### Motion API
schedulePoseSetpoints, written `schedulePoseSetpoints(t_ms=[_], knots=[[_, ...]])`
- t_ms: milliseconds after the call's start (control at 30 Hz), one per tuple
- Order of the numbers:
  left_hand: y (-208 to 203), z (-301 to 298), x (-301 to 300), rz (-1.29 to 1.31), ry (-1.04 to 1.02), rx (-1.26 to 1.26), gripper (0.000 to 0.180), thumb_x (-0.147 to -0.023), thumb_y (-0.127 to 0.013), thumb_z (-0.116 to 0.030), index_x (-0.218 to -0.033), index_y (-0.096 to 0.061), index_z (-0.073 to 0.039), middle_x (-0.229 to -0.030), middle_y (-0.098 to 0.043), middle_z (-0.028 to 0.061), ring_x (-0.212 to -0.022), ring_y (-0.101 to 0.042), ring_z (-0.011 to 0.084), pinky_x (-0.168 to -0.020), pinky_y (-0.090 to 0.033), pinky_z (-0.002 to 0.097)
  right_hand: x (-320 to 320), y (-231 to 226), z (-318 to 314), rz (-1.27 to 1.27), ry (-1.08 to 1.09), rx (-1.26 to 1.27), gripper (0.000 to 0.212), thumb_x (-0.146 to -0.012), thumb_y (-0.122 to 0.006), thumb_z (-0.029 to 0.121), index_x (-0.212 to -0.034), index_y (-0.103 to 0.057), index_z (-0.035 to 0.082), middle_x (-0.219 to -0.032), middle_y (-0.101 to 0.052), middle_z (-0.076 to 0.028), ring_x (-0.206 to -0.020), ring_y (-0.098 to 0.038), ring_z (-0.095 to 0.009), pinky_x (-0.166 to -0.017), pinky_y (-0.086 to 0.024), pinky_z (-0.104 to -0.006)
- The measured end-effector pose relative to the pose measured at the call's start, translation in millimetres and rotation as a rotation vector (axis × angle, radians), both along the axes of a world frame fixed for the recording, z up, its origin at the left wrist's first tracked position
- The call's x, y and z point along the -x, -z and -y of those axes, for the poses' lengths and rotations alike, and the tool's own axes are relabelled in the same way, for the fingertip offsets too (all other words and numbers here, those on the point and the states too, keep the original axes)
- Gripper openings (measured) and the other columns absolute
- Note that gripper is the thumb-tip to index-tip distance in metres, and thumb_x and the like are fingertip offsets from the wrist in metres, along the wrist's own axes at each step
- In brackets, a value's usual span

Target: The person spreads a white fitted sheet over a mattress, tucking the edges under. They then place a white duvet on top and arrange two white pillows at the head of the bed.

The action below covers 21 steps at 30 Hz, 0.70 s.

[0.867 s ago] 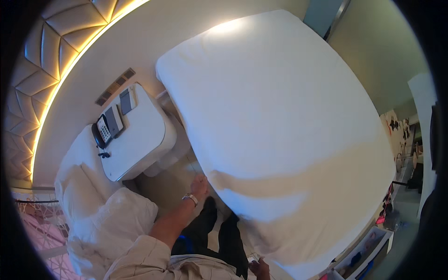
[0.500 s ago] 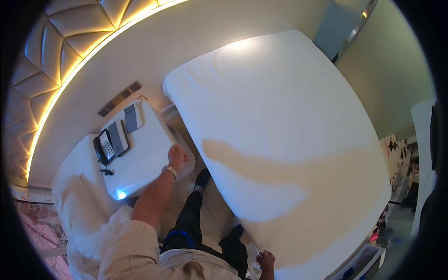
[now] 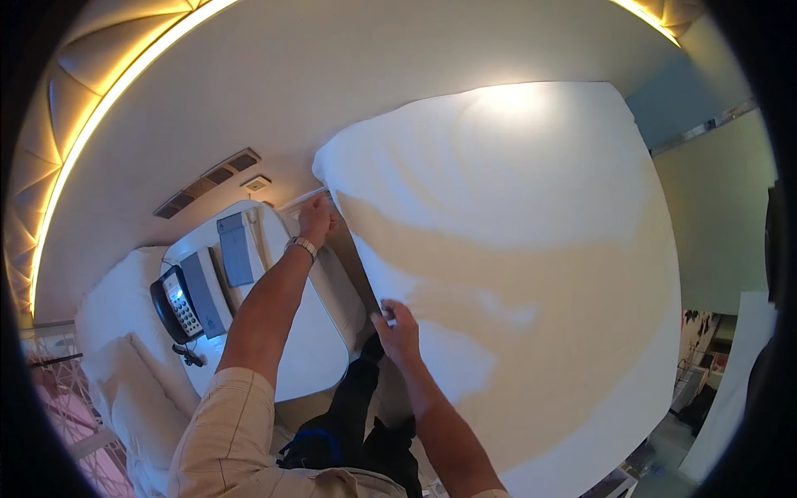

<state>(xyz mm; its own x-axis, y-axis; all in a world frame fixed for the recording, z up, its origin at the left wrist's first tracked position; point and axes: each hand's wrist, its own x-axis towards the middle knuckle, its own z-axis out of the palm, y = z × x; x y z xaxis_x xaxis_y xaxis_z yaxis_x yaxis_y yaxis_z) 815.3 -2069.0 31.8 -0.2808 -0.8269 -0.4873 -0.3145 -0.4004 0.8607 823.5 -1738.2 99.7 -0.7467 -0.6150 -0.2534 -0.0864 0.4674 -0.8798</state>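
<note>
A large bed (image 3: 531,191) covered with a smooth white sheet fills the middle and right. My left hand (image 3: 317,218), with a metal watch (image 3: 302,245) on the wrist, is held out beside the bed's far left corner. Its fingers are curled inward; what they hold, if anything, is hidden. Close to the bed's left edge is my right hand (image 3: 400,334), thumb and fingers bent together around something small and pale that I cannot make out. Shadows of my arms fall across the sheet.
Left of the bed stands a white bedside table (image 3: 311,357) with a black telephone (image 3: 176,305), a grey box (image 3: 206,292) and a grey folder (image 3: 237,249). White bedding (image 3: 124,307) is heaped beyond it. Wall sockets (image 3: 207,183) sit above. A narrow gap separates table and bed.
My left hand has moved from over the table's edge out to the bed's far left corner. My right hand has risen from the lower edge to the bed's left side. The view has shifted.
</note>
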Motion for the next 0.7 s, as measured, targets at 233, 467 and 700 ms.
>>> schedulePoseSetpoints(t_ms=[233, 467, 700], knots=[[35.3, 60.9, 22.4, -0.084, 0.068, -0.176, 0.033, -0.103, -0.059, -0.025, -0.130, -0.060, -0.006, -0.113, -0.067, 0.0090, -0.077, -0.072, 0.0195, -0.060, -0.063, 0.0363, 51.9, 32.7, 126.3, -0.078, -0.151, 0.126, 0.033, -0.086, -0.077, 0.012, -0.116, -0.067, 0.002, -0.102, -0.070, -0.013, -0.084, -0.068, -0.023, -0.078, -0.056, -0.0360], [56.0, 90.1, 15.2, 0.063, 0.172, -0.107, 0.024, -0.103, -0.060, -0.022, -0.115, -0.060, -0.003, -0.094, -0.068, 0.0097, -0.065, -0.071, 0.0206, -0.057, -0.064, 0.0352, 57.5, 58.4, 175.5, -0.053, -0.123, 0.088, 0.033, -0.086, -0.076, 0.011, -0.116, -0.067, 0.002, -0.102, -0.070, -0.014, -0.084, -0.069, -0.025, -0.080, -0.056, -0.0383], [40.8, 87.8, 8.4, -0.076, 0.048, -0.168, 0.025, -0.103, -0.060, -0.024, -0.117, -0.058, -0.004, -0.095, -0.068, 0.0096, -0.067, -0.071, 0.0202, -0.059, -0.065, 0.0365, 56.0, 60.0, 192.6, -0.254, -0.043, 0.065, 0.034, -0.086, -0.074, 0.008, -0.118, -0.065, 0.003, -0.113, -0.066, -0.020, -0.100, -0.065, -0.035, -0.090, -0.053, -0.0444]])
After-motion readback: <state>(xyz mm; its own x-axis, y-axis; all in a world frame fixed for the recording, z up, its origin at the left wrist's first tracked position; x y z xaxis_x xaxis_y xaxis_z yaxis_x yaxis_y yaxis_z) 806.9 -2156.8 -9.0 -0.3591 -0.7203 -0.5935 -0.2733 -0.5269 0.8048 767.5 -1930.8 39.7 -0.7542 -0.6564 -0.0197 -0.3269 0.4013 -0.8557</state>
